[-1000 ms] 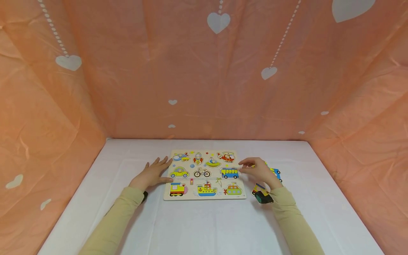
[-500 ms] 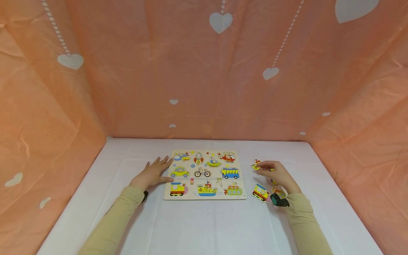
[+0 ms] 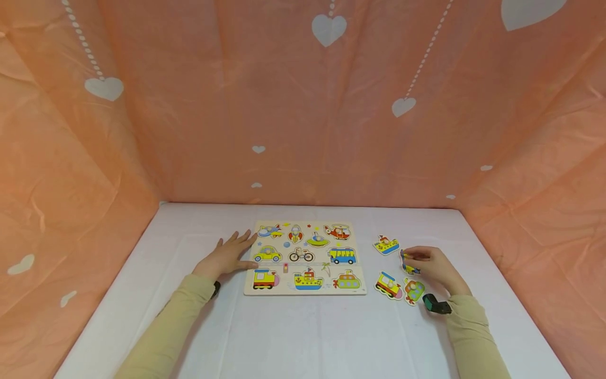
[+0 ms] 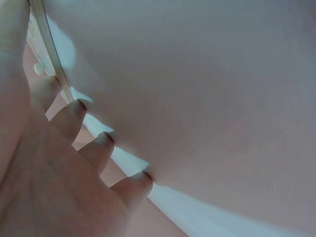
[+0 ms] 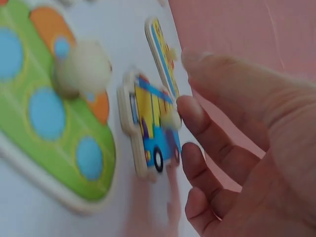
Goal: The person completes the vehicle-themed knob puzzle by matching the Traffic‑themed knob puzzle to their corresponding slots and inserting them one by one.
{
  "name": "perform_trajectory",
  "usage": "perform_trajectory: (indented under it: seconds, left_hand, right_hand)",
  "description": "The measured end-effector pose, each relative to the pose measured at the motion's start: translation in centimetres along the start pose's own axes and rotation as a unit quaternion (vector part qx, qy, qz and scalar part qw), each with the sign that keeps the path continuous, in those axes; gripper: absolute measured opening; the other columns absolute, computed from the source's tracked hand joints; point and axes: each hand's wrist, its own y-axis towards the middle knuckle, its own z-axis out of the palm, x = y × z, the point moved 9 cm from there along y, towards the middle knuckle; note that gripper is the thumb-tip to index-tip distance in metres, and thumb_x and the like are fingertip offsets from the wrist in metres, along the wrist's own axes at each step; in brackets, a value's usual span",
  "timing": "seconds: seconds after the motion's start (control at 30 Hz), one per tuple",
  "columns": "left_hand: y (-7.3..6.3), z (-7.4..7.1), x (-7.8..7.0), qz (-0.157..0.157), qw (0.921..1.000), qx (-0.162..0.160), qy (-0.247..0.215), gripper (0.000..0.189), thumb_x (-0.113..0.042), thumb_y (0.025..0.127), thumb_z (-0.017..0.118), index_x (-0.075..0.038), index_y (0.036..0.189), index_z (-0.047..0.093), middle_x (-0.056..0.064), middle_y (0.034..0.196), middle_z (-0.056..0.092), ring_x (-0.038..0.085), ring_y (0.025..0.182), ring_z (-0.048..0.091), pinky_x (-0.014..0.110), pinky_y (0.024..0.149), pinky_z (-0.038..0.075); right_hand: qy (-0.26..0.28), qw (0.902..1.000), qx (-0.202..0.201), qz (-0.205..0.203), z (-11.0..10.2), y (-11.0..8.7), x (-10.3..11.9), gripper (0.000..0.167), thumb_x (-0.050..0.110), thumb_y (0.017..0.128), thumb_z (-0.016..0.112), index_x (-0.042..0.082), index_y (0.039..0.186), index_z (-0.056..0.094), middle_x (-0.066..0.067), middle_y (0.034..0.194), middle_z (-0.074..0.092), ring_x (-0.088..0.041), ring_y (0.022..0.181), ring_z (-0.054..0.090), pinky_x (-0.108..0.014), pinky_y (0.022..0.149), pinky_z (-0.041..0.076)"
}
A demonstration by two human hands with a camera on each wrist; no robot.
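In the head view, my left hand (image 3: 222,259) rests at the left edge of a wooden vehicle puzzle board (image 3: 284,266), fingers spread; the left wrist view shows its fingertips (image 4: 136,185) and the board's edge (image 4: 52,47). My right hand (image 3: 435,267) is beside a bus puzzle piece (image 5: 158,126) right of the board. In the right wrist view, its fingers are loosely bent, one tip close to the bus's knob (image 5: 172,119); thumb and forefinger stand apart. Contact with the knob is unclear. The hand partly hides the bus in the head view.
Loose on the white table (image 3: 303,337) lie a boat piece (image 3: 386,245), a train piece (image 3: 389,286) and a submarine piece (image 3: 414,291), near the right hand. Behind the table hangs an orange cloth (image 3: 303,126) with white hearts.
My right hand has moved from the board's right edge, over the boat piece, then further right to the bus piece. The boat, train and submarine pieces are now uncovered. The left hand stays put.
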Motion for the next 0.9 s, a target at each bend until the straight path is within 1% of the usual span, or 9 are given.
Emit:
perform_trajectory:
  seconds: [0.1, 0.2, 0.43, 0.53, 0.67, 0.9]
  left_hand:
    - [0.02, 0.03, 0.04, -0.002, 1.0000, 0.001, -0.001, 0.094, -0.056, 0.080, 0.068, -0.011, 0.152, 0.027, 0.016, 0.156, 0.019, 0.045, 0.141, 0.009, 0.068, 0.107, 0.004]
    - [-0.02, 0.07, 0.05, -0.002, 1.0000, 0.001, -0.003, 0.094, -0.056, 0.080, 0.068, -0.010, 0.151, 0.028, 0.017, 0.156, 0.019, 0.045, 0.141, 0.009, 0.068, 0.107, 0.004]
    - [-0.21, -0.13, -0.19, 0.002, 1.0000, 0.000, -0.005, 0.092, -0.054, 0.081, 0.068, -0.010, 0.151, 0.028, 0.017, 0.156, 0.020, 0.046, 0.140, 0.010, 0.069, 0.106, 0.005]
    - [-0.26, -0.17, -0.30, 0.003, 1.0000, 0.001, -0.005, 0.092, -0.053, 0.081, 0.069, -0.009, 0.151, 0.028, 0.018, 0.155, 0.021, 0.046, 0.140, 0.010, 0.069, 0.106, 0.005]
    - [-0.26, -0.16, -0.28, -0.001, 1.0000, 0.001, -0.004, 0.093, -0.054, 0.080, 0.069, -0.009, 0.151, 0.029, 0.018, 0.155, 0.021, 0.046, 0.140, 0.010, 0.069, 0.106, 0.005]
    - [-0.11, -0.01, -0.09, -0.001, 1.0000, -0.002, 0.001, 0.093, -0.056, 0.080, 0.068, -0.010, 0.151, 0.029, 0.017, 0.156, 0.020, 0.045, 0.141, 0.010, 0.068, 0.107, 0.005]
  right_hand:
    - [-0.016, 0.9999, -0.005, 0.000, -0.56, -0.22, -0.29, 0.035, 0.017, 0.087, 0.072, -0.002, 0.115, 0.066, -0.016, 0.110, 0.067, -0.016, 0.093, 0.060, -0.020, 0.075, 0.049]
    - [-0.019, 0.9998, -0.006, -0.002, -0.91, -0.33, -0.44, 0.036, 0.018, 0.086, 0.072, -0.003, 0.116, 0.066, -0.016, 0.111, 0.067, -0.017, 0.093, 0.061, -0.021, 0.075, 0.049]
    - [0.012, 0.9997, 0.019, 0.009, -1.01, -0.37, -0.85, 0.041, 0.015, 0.086, 0.073, -0.006, 0.119, 0.062, -0.020, 0.115, 0.064, -0.017, 0.096, 0.061, -0.019, 0.076, 0.048]
    - [0.018, 0.9995, 0.024, 0.006, -0.95, -0.43, -0.79, 0.038, 0.011, 0.086, 0.072, -0.008, 0.118, 0.062, -0.021, 0.114, 0.064, -0.017, 0.094, 0.060, -0.020, 0.075, 0.049]
    - [0.009, 0.9996, 0.026, 0.000, -0.92, -0.43, -0.71, 0.035, 0.007, 0.086, 0.071, -0.008, 0.116, 0.063, -0.021, 0.111, 0.065, -0.017, 0.092, 0.060, -0.021, 0.075, 0.049]
    - [-0.002, 0.9995, 0.030, 0.002, -0.81, -0.24, -0.82, 0.032, 0.007, 0.087, 0.069, -0.007, 0.115, 0.065, -0.020, 0.113, 0.065, -0.014, 0.093, 0.059, -0.020, 0.075, 0.049]
